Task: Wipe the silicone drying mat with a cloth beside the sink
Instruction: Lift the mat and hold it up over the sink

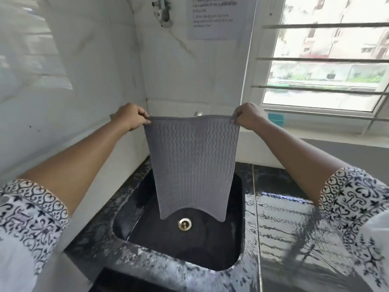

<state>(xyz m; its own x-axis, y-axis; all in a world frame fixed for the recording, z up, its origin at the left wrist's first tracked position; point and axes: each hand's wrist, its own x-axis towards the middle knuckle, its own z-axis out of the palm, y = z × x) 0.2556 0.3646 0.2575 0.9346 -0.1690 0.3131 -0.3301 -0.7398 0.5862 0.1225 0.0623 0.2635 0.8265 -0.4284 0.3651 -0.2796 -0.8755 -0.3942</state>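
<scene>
A grey silicone drying mat (192, 163) with wavy ridges hangs upright over the black sink (134, 226). My left hand (130, 115) pinches its top left corner. My right hand (248, 115) pinches its top right corner. The mat's curved bottom edge hangs just above the metal drain (184, 224). No cloth is in view.
A glossy black counter (284, 228) lies to the right of the sink. White tiled walls stand to the left and behind. A tap fitting (164, 13) and a printed sheet (212, 15) hang on the back wall. On the barred window's sill sits a teal object (276, 119).
</scene>
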